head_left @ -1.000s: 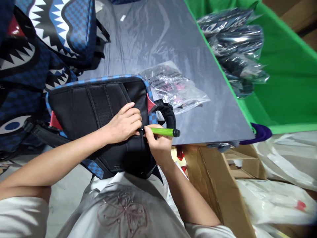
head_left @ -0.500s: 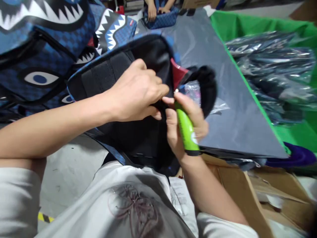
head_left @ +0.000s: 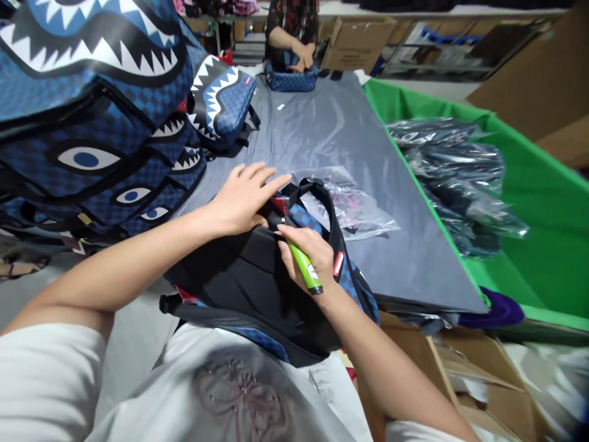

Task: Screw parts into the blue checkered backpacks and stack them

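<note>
A black-backed backpack (head_left: 239, 261) with blue checkered fabric and red lining leans against my body at the table's near edge. My left hand (head_left: 242, 199) rests over its upper edge, fingers spread and stretched out, the thumb tucked near the black fabric. In my right hand (head_left: 310, 248) is a fat green marker-like tool (head_left: 304, 267) with a black end, its pale tip pointing at the bag's upper edge close to my left hand. A black strap loop (head_left: 330, 209) stands up beyond my right hand. What the tip touches is too small to tell.
Blue shark-print backpacks (head_left: 92, 116) are piled at the left. A clear plastic bag (head_left: 354, 202) lies on the grey table (head_left: 368, 147). Plastic-wrapped bags (head_left: 455, 166) sit in the green bin (head_left: 529, 178). A person (head_left: 294, 43) handles a blue checkered bag across the table.
The backpack has been lowered and tilted flatter towards my body. My left hand has gone from curled to spread fingers. My right hand still holds the green tool. The view has tilted up.
</note>
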`<state>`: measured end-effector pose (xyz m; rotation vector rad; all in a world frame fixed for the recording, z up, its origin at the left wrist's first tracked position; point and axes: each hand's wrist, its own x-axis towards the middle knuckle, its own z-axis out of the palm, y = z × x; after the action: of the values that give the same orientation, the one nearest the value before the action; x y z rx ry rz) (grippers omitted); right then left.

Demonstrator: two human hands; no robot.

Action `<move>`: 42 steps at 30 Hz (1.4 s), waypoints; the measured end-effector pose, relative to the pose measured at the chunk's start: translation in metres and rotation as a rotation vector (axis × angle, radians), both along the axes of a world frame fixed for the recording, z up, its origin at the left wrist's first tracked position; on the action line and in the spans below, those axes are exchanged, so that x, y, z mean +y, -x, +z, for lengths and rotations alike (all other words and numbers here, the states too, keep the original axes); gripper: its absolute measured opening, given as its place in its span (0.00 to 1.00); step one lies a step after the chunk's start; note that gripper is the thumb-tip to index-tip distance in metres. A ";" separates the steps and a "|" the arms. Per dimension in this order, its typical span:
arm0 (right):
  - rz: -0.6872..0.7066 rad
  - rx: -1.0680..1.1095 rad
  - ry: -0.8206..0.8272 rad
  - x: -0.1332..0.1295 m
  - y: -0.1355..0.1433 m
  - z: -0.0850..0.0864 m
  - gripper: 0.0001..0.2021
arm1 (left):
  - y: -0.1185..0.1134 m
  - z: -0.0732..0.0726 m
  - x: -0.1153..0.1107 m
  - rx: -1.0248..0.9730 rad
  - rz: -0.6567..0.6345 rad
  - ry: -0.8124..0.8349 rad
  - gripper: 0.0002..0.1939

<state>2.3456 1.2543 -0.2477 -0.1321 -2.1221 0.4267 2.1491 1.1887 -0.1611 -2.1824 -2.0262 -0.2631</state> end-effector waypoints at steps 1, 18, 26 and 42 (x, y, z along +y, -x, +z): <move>0.008 -0.009 0.012 -0.005 -0.001 0.002 0.19 | 0.002 0.002 0.008 0.015 0.004 0.104 0.46; 0.029 -0.303 0.361 0.020 -0.009 0.002 0.17 | -0.008 -0.039 0.042 0.294 -0.058 0.131 0.64; -0.243 -0.362 0.379 0.048 -0.005 0.003 0.09 | -0.003 -0.049 0.055 0.252 -0.059 0.094 0.45; 0.129 -0.631 0.294 0.080 0.016 0.008 0.10 | 0.010 -0.054 0.076 0.155 0.062 0.222 0.45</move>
<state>2.3294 1.3344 -0.2398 -0.3353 -2.6807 0.8617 2.1388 1.2651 -0.2154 -2.1784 -2.1194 0.1414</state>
